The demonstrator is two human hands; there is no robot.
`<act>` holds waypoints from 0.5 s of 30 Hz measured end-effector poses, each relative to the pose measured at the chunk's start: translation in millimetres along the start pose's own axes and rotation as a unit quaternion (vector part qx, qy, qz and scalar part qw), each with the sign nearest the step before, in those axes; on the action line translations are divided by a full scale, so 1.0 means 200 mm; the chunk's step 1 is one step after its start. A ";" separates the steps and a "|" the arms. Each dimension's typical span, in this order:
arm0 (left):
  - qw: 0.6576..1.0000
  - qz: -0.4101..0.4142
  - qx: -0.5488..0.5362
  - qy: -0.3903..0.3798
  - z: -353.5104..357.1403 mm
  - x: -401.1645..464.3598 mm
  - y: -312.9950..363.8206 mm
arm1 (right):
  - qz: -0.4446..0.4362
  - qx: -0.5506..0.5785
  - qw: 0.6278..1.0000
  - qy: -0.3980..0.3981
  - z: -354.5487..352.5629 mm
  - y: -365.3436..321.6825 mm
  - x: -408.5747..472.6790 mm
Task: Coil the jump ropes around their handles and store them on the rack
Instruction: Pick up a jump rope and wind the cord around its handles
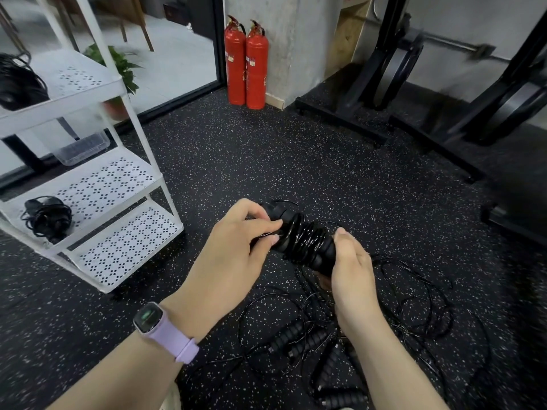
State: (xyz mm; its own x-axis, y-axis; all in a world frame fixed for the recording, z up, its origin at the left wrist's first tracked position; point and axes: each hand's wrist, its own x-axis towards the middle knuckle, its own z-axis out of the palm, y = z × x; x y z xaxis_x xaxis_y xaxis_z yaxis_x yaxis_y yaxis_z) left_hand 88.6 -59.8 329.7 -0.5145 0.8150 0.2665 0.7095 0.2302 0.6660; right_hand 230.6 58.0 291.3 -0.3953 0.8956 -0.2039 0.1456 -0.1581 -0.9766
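I hold a black jump rope (302,241) above the speckled floor, its thin cord wound in several turns round its paired ribbed handles. My left hand (239,235) pinches the cord against the upper end of the handles. My right hand (352,261) grips the lower end. Loose black ropes with ribbed handles (299,341) lie tangled on the floor below my hands. A white three-shelf rack (118,184) stands to the left. One coiled rope (47,218) lies on its middle shelf and another dark bundle (17,81) on its top shelf.
Two red fire extinguishers (247,66) stand against a concrete pillar at the back. Black gym equipment frames (414,93) fill the right side. A clear plastic box (83,149) and a potted plant (121,72) sit behind the rack. A purple watch (154,324) is on my left wrist.
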 end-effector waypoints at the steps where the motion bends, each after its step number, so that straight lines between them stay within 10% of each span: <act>1: 1.000 0.000 -0.008 0.000 0.00 0.00 0.00 | -0.005 -0.001 1.000 -0.002 0.00 0.00 0.00; 15: 0.998 -0.046 0.038 0.037 0.05 -0.03 0.04 | 0.040 -0.010 0.999 -0.016 0.07 0.00 -0.03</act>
State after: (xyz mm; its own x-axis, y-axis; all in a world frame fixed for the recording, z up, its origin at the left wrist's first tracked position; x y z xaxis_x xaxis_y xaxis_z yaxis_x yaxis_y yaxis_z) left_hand 101.6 -57.6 326.0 -0.6115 0.7475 0.2595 0.6907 0.3443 0.6359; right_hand 220.5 46.3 292.4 -0.4110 0.8663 -0.2838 0.1950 -0.2206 -0.9557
